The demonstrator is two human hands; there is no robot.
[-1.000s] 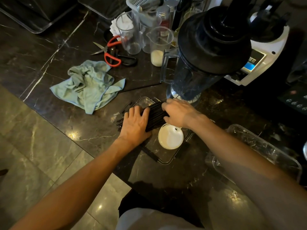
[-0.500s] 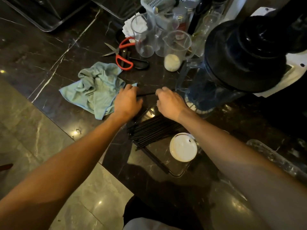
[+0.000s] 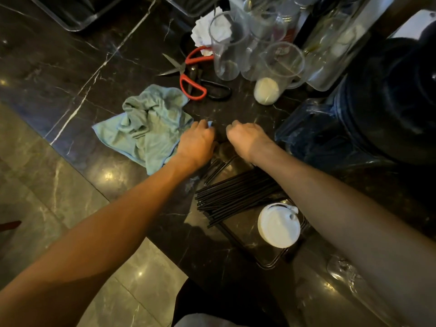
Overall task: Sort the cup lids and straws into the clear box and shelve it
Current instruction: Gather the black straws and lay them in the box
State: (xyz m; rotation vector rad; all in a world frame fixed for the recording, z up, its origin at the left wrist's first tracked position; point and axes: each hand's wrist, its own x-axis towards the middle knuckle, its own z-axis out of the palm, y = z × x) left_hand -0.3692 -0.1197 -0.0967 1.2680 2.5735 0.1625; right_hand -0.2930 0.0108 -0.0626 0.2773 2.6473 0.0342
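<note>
1. Both hands have left the straw bundle: left hand (image 3: pixel 197 143) and right hand (image 3: pixel 247 138) sit curled, knuckles up, on the counter beyond the clear box (image 3: pixel 271 263); whether they pinch anything cannot be told.
2. Black straws (image 3: pixel 236 194) now lie unheld across the box, beside the white cup lid (image 3: pixel 278 226).
3. A second ago both hands pressed the bundle; judging by this, stray straws are being gathered.

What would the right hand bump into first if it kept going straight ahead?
Probably the measuring cup with white powder. The right hand points up the counter toward it, with only bare counter between, though depth is hard to judge.
</note>
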